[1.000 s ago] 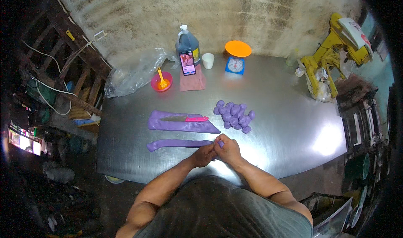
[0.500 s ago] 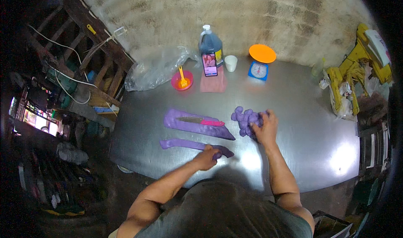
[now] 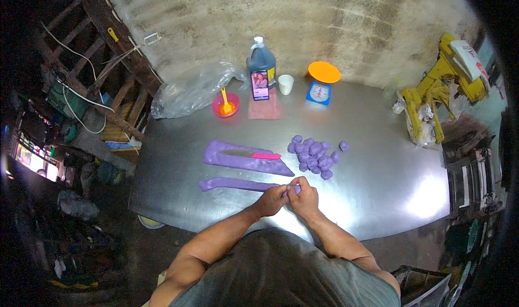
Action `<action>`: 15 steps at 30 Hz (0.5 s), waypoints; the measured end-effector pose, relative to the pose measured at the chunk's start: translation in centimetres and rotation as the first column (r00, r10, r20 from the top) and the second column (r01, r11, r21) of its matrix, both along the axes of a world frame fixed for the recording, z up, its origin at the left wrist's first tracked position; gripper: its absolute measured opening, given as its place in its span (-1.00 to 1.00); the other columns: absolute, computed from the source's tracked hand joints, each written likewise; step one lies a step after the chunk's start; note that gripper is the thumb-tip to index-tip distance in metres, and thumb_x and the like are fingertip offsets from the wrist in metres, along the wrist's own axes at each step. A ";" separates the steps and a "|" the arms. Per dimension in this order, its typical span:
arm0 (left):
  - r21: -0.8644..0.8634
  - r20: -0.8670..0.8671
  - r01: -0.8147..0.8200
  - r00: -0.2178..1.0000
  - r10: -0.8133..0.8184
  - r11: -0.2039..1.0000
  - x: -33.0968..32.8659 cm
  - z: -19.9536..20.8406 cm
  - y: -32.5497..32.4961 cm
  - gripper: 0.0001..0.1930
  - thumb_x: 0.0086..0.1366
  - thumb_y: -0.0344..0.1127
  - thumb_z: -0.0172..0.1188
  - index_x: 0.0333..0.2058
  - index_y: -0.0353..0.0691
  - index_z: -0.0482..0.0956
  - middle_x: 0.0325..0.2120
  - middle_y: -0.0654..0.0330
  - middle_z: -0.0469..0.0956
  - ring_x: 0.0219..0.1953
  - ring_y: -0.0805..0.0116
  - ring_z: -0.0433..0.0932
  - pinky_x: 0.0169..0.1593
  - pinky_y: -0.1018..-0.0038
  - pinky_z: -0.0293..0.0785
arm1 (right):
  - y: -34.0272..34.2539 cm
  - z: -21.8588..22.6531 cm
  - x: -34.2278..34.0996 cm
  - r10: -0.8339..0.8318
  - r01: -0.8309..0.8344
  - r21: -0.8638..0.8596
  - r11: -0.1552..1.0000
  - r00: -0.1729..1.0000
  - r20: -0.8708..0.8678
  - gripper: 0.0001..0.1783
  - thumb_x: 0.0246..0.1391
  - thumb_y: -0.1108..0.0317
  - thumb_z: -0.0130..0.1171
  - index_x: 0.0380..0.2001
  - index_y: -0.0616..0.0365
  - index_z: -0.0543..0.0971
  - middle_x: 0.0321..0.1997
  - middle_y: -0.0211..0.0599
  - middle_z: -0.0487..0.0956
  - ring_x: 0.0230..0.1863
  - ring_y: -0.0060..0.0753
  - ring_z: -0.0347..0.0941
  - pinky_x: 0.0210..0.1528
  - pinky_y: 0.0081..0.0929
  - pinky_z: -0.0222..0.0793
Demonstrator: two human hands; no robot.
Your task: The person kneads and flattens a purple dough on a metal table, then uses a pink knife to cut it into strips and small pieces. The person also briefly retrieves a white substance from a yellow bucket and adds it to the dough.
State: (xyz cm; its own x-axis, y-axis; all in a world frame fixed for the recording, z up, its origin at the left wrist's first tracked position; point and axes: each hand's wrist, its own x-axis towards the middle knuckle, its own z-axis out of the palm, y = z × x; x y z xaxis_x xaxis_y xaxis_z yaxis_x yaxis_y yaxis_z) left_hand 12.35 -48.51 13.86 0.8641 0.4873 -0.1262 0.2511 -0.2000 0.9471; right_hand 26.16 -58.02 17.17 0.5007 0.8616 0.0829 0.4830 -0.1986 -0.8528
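Note:
A long purple dough rope (image 3: pixel 232 185) lies on the steel table (image 3: pixel 378 193) near its front edge. My left hand (image 3: pixel 270 200) and my right hand (image 3: pixel 304 197) meet at the rope's right end, both pinching it. Behind the rope lies a wider purple dough slab (image 3: pixel 238 161) with a pink-handled knife (image 3: pixel 254 155) resting on it. To the right sits a heap of small purple dough pieces (image 3: pixel 313 156), with one piece (image 3: pixel 344 145) apart from it.
At the back stand a dark jug (image 3: pixel 261 58), a phone (image 3: pixel 260 85) on a pink cloth, a white cup (image 3: pixel 285 83), a blue scale with an orange pan (image 3: pixel 321 82), an orange bowl (image 3: pixel 225 104) and a plastic bag (image 3: pixel 189 90). A yellow machine (image 3: pixel 438 90) stands right.
My right hand left the heap of pieces and came back to the rope's end beside my left hand. The view has shifted.

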 end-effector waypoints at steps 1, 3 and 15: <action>-0.033 0.072 0.019 0.997 -0.017 0.999 0.2 0.9 -0.2 -0.74 0.42 -0.22 0.16 -0.14 -0.35 0.50 -0.40 0.06 0.58 -0.30 0.26 0.57 -0.16 0.27 0.48 | 0.0 -0.1 0.3 0.003 -0.004 0.015 1.000 1.000 0.016 -0.82 0.11 0.27 0.31 -0.27 0.04 0.54 -0.51 -0.11 0.64 -0.47 0.13 0.63 -0.36 -0.07 0.51; -0.055 0.057 0.061 0.997 -0.058 0.997 0.4 1.8 -0.5 -0.72 0.43 -0.19 0.13 -0.17 -0.36 0.51 -0.43 0.08 0.57 -0.33 0.25 0.55 -0.19 0.25 0.47 | 0.1 -0.8 1.2 0.038 -0.036 0.072 0.997 0.999 -0.015 -0.80 0.07 0.31 0.31 -0.24 0.05 0.55 -0.51 -0.11 0.64 -0.47 0.10 0.64 -0.35 -0.08 0.51; -0.189 -0.053 -0.119 0.992 0.111 0.975 0.6 3.5 2.7 -0.50 0.53 0.11 -0.06 -0.04 -0.29 0.49 -0.27 0.17 0.55 -0.12 0.37 0.52 0.01 0.31 0.44 | 4.6 1.4 10.6 -0.155 0.089 0.177 0.980 0.901 0.405 -0.46 -0.09 0.13 0.55 -0.07 0.14 0.62 0.10 0.10 0.54 0.13 0.12 0.48 0.14 -0.11 0.41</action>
